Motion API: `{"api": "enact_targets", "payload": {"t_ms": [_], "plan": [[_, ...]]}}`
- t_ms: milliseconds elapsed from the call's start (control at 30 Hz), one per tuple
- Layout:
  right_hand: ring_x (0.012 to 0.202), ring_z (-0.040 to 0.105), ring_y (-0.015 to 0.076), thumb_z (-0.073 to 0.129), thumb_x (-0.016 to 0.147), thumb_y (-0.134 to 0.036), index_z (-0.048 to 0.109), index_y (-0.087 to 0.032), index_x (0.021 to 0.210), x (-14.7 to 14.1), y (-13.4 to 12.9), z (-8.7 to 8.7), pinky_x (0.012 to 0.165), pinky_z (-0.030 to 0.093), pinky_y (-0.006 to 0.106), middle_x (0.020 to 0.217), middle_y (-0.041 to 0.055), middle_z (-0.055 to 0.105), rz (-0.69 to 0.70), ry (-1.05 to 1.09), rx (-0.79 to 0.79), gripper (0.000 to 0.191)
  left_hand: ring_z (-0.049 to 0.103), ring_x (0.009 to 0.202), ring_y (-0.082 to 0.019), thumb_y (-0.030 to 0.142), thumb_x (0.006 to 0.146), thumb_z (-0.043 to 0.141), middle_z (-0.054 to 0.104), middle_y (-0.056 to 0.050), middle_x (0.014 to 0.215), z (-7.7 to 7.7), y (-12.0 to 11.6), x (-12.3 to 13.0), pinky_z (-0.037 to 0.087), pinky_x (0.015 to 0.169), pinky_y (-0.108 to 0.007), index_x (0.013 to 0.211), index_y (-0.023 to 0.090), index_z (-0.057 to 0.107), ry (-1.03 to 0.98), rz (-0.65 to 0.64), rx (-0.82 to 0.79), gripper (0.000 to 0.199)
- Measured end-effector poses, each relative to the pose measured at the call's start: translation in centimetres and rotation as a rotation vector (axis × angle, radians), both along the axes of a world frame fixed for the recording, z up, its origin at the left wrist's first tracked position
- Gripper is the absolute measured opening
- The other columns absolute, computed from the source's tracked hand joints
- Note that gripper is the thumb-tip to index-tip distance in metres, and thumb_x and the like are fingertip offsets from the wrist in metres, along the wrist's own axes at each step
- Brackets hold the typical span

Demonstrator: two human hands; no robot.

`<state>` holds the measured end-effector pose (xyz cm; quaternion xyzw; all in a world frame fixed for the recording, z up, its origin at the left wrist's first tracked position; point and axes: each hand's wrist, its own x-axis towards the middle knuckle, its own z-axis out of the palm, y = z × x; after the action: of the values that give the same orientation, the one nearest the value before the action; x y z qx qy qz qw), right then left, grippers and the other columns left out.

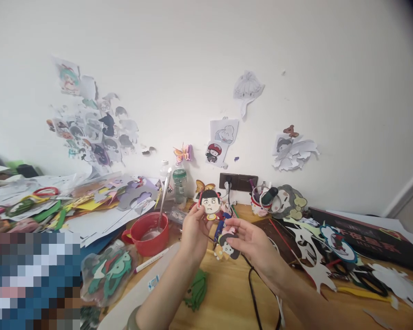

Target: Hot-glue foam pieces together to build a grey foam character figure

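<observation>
Near the middle of the wooden table [223,293], my left hand [195,228] holds a paper cutout of a black-haired character with a pale face [209,205], upright between its fingers. To the right of it, my right hand [246,236] pinches a smaller dark-haired cutout with orange parts [228,246], held lower and tilted. Other small cutouts lie behind and between the two hands, partly hidden by the fingers. A green cutout [197,290] rests on the table below my left hand.
Left: a red cup [150,236] with a spoon, a marker [152,261], a plastic bag of green cutouts [109,272] and paper piles. Right: a pen cup [260,201], paper scraps, black scissors [370,280]. A black cable [253,293] runs near my right hand.
</observation>
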<state>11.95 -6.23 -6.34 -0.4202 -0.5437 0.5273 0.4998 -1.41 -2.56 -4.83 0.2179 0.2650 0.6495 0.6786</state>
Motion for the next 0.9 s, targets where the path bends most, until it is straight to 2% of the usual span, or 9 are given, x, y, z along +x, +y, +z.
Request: {"api": "enact_targets", "payload": {"t_ms": [267,367,467,600,667,733,800,833,900], "plan": [[0.088,0.057,0.0162,0.062,0.063,-0.016,0.057,-0.017,0.099,2.1,-2.2,1.8,0.074,0.045,0.028,0.095,0.0041,0.063,0.036,0.009,-0.016,0.036,0.055,0.056,-0.009,0.004,0.078,0.048,0.059,-0.002,0.074,0.7,0.0,-2.4,0.045,0.048,-0.015,0.084,0.014,0.056,0.158,-0.048,-0.004,0.014],[0.083,0.058,0.0149,0.063,0.062,-0.016,0.057,-0.017,0.1,3.2,-2.9,2.1,0.071,0.045,0.026,0.092,0.003,0.063,0.02,0.001,-0.021,0.038,0.056,0.058,-0.009,0.005,0.076,0.053,0.059,-0.002,0.073,0.3,-0.8,-2.6,0.045,0.051,-0.015,0.088,0.013,0.058,0.23,-0.061,0.001,0.015],[0.078,0.059,0.0135,0.064,0.061,-0.017,0.059,-0.016,0.096,4.2,-3.5,2.4,0.068,0.045,0.025,0.087,0.0021,0.064,-0.007,-0.024,-0.028,0.036,0.056,0.059,-0.01,0.012,0.073,0.061,0.061,-0.003,0.074,-1.5,-2.3,-2.6,0.044,0.053,-0.016,0.094,0.011,0.06,0.441,-0.121,0.0,0.021],[0.08,0.059,0.0144,0.065,0.059,-0.017,0.06,-0.015,0.096,4.7,-4.1,2.7,0.072,0.046,0.027,0.087,0.0027,0.065,-0.038,-0.067,-0.023,0.038,0.059,0.066,-0.017,0.024,0.072,0.064,0.064,-0.007,0.075,-5.3,-5.1,-1.8,0.045,0.062,-0.024,0.085,0.012,0.064,0.807,-0.272,0.066,0.018],[0.082,0.06,0.0154,0.066,0.058,-0.018,0.061,-0.016,0.097,4.6,-4.3,2.5,0.074,0.046,0.028,0.09,0.0032,0.065,-0.045,-0.09,-0.024,0.04,0.059,0.078,-0.021,0.023,0.072,0.062,0.065,-0.008,0.082,-6.7,-6.4,-1.3,0.044,0.072,-0.028,0.086,0.014,0.066,1.0,-0.239,0.181,0.016],[0.084,0.06,0.0165,0.067,0.058,-0.021,0.061,-0.017,0.094,4.3,-4.7,1.9,0.075,0.046,0.029,0.09,0.0034,0.065,-0.043,-0.117,-0.034,0.037,0.054,0.095,-0.024,0.019,0.072,0.06,0.064,-0.009,0.097,-7.2,-7.5,-0.9,0.038,0.087,-0.031,0.092,0.018,0.066,1.154,-0.138,0.309,0.021],[0.081,0.061,0.0176,0.067,0.06,-0.025,0.062,-0.017,0.088,4.1,-5.2,0.9,0.073,0.047,0.03,0.086,0.003,0.066,-0.025,-0.149,-0.054,0.03,0.048,0.107,-0.024,0.014,0.072,0.057,0.059,-0.008,0.109,-6.9,-8.7,-0.7,0.031,0.095,-0.032,0.1,0.02,0.064,1.168,-0.094,0.368,0.03],[0.078,0.061,0.018,0.067,0.061,-0.027,0.062,-0.018,0.085,4.0,-5.6,0.3,0.071,0.048,0.031,0.082,0.0027,0.066,-0.011,-0.166,-0.066,0.026,0.048,0.108,-0.023,0.011,0.071,0.055,0.058,-0.008,0.11,-6.6,-9.3,-0.6,0.031,0.095,-0.031,0.103,0.02,0.063,1.099,-0.135,0.356,0.034],[0.071,0.062,0.0185,0.067,0.063,-0.03,0.062,-0.018,0.08,3.7,-6.5,-1.2,0.067,0.048,0.031,0.076,0.0021,0.067,0.02,-0.195,-0.091,0.021,0.055,0.095,-0.02,0.01,0.069,0.053,0.061,-0.007,0.101,-6.1,-10.7,-0.3,0.039,0.085,-0.029,0.106,0.019,0.06,0.879,-0.324,0.253,0.039]]}}
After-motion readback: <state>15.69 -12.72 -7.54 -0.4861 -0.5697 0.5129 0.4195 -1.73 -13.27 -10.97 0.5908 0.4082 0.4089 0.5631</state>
